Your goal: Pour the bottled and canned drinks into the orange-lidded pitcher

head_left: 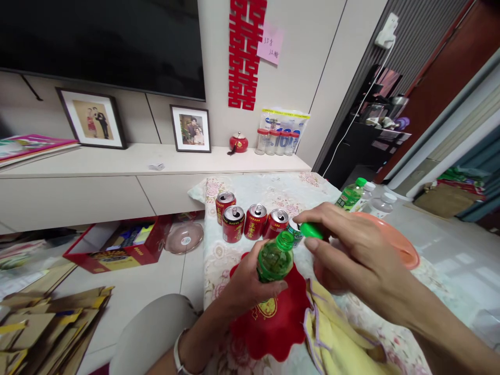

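Observation:
My left hand [250,278] is wrapped round a green plastic bottle [275,259], whose neck is uncovered. Just right of the neck, my right hand [347,245] pinches a green bottle cap [311,230] between thumb and fingers, apart from the bottle. Under the bottle lies a red scalloped mat [279,330] with a gold print. Behind it stand several red drink cans, among them an opened can [233,225] and another can [255,221]. A green can [295,232] is partly hidden by my right hand. To the right of the mat is a crumpled yellow cloth [339,333].
An orange plate [410,255] and several bottles, including a green-capped bottle [352,192], stand at the table's right. Beyond the flowered tablecloth [269,187] runs a white cabinet [175,162]. On the floor at left are a red box [117,245] and flattened cardboard [50,328].

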`<state>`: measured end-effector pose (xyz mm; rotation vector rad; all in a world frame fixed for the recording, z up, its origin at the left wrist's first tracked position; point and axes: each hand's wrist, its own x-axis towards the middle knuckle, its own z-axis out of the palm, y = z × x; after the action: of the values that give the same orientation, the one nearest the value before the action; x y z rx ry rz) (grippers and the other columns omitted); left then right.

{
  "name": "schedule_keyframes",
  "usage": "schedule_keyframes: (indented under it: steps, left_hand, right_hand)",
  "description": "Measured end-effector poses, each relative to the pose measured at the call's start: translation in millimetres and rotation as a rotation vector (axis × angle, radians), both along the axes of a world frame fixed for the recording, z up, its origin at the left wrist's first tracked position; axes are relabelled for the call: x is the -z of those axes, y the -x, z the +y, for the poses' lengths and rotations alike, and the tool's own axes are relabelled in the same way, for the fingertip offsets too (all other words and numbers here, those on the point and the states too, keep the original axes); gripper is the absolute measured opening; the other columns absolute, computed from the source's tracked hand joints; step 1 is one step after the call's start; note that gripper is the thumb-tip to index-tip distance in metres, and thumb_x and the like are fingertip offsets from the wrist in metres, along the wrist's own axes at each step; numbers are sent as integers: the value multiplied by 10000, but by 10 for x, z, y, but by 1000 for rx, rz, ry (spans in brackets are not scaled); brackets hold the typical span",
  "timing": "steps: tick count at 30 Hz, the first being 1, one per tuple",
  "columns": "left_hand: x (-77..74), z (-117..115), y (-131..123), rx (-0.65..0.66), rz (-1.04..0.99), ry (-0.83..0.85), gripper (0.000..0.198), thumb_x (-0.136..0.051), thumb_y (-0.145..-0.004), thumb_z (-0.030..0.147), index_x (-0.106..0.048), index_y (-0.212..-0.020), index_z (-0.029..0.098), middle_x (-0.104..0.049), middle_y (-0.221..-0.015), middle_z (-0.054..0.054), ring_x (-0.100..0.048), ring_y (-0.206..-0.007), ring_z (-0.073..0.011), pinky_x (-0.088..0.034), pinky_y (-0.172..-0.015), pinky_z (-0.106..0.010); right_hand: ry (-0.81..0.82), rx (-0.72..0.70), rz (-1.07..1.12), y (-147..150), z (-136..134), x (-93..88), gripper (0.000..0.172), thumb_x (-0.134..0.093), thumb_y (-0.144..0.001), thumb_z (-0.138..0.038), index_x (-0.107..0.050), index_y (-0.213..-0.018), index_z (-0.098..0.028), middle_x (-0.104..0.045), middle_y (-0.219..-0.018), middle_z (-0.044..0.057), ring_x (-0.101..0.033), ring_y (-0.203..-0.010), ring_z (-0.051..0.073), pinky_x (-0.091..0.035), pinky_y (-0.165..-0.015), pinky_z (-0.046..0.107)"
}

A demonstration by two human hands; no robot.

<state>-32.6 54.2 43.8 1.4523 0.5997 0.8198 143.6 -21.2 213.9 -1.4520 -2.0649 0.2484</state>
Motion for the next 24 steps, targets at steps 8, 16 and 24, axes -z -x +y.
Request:
schedule_keyframes:
  steps: [8,16,24]
  left_hand:
    - [8,9,34,7,18,92,682,-871,-734,393,-506,-1285,224,-706,-1069,-29,-654,-917,-214,-519,-818,-334]
    - [40,11,43,-48,94,93,671,-875,-740,419,-514,-1269,218,-728,-1029,-34,-686,-885,-216,-545,-798,-323]
    - [-19,22,21,-117,159,50,601,-874,-692,475,-558,-1139,228,-746,-910,-22,-684,-782,-220,-579,-713,-324]
  right_hand:
    - [525,94,818,-433,-773,547,246,-724,-936,-477,-735,-1088,-284,-729,-885,42,-679,-736,187,-538,-658,316]
    - [443,790,998,-1165,-1259,1627,420,-879,-666,-545,-788,-901,-210,-769,-881,85,-676,-723,214,-551,-655,350]
    - [234,873,730,-1379,-1118,2061,574,-851,-658,-528,-723,-1128,-224,-790,-988,79,-708,-826,250,-575,-774,422]
